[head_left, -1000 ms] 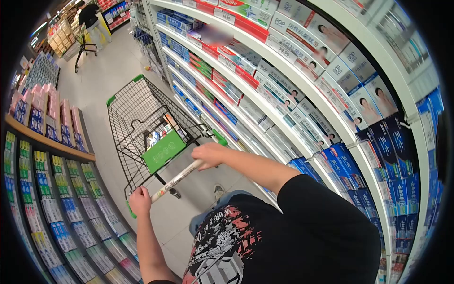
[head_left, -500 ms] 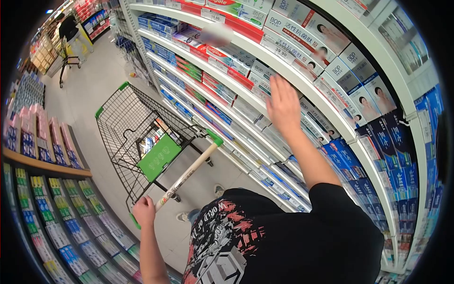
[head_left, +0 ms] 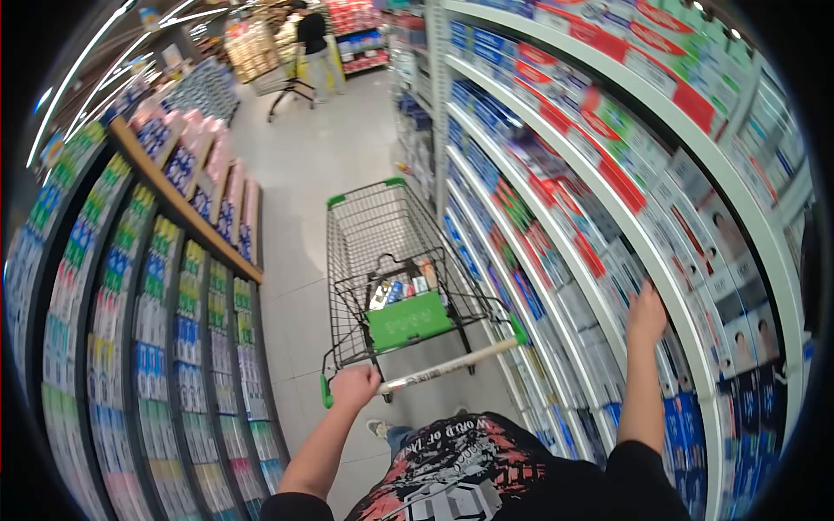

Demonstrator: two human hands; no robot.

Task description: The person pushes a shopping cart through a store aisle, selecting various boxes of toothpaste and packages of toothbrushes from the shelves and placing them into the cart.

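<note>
My left hand [head_left: 356, 385] is closed round the left end of the shopping cart's handle [head_left: 452, 366]. The wire cart [head_left: 382, 227] has green corners and a green panel [head_left: 408, 319], with several small packages [head_left: 401, 290] in the basket behind the panel. My right hand [head_left: 645, 316] is held up at the shelves on the right, beside a row of white toothpaste boxes [head_left: 618, 265]. Its fingers are blurred and partly turned away, so I cannot make out how they are bent or whether they touch a box.
White shelves [head_left: 556, 139] of boxed goods curve along my right. A dark rack of hanging packs [head_left: 143, 347] lines my left, with a wooden-edged display [head_left: 187, 204] above it. Down the tiled aisle [head_left: 291, 165] a person in dark clothing [head_left: 313, 39] stands by another cart [head_left: 282, 82].
The view has turned left, so the cart and aisle appear further right and more upright. My right hand, flat with fingers stretched before, now looks lower and less spread. My left hand keeps its grip.
</note>
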